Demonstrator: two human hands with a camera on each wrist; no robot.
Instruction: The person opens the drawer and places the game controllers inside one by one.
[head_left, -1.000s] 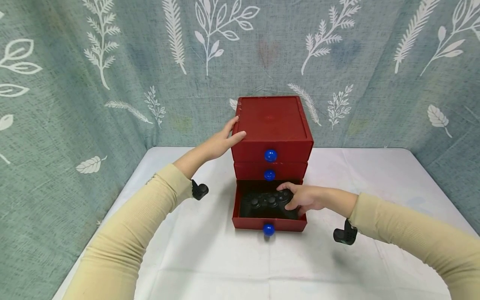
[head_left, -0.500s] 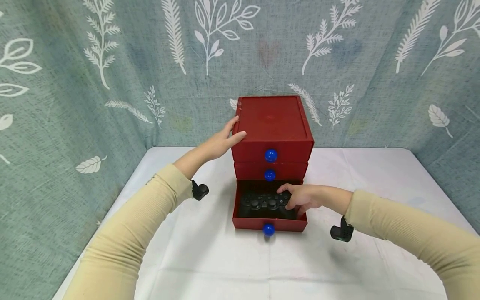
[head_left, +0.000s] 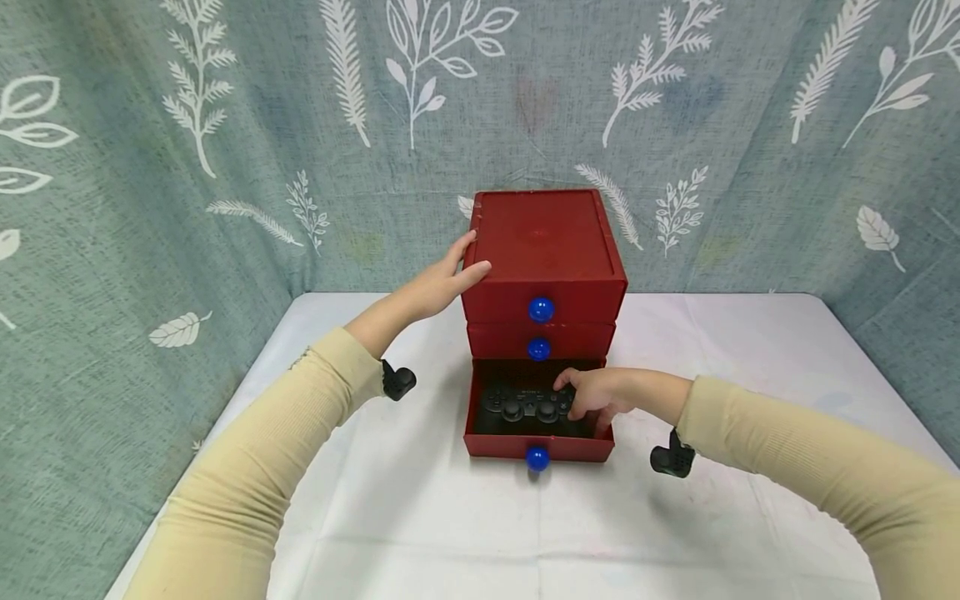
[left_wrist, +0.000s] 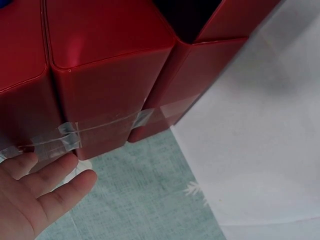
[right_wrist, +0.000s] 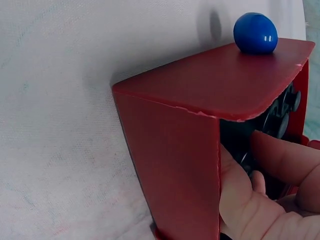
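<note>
A red drawer unit with blue round knobs stands on the table. Its bottom drawer is pulled out, and a black game controller lies in it with the sticks facing up. My right hand reaches over the drawer's right side and grips the controller's right end, which the fingers partly hide. In the right wrist view, thumb and fingers bend down inside the drawer wall. My left hand rests on the unit's upper left edge, fingers extended along the side and thumb on top.
The two upper drawers are closed, each with a blue knob in front. Clear tape runs along the unit's left side. White cloth covers the table, and a leaf-patterned green curtain hangs behind and at both sides.
The controller has shifted slightly within the drawer and now lies more level. My right hand and forearm have moved a little left with it; my left hand stays put.
</note>
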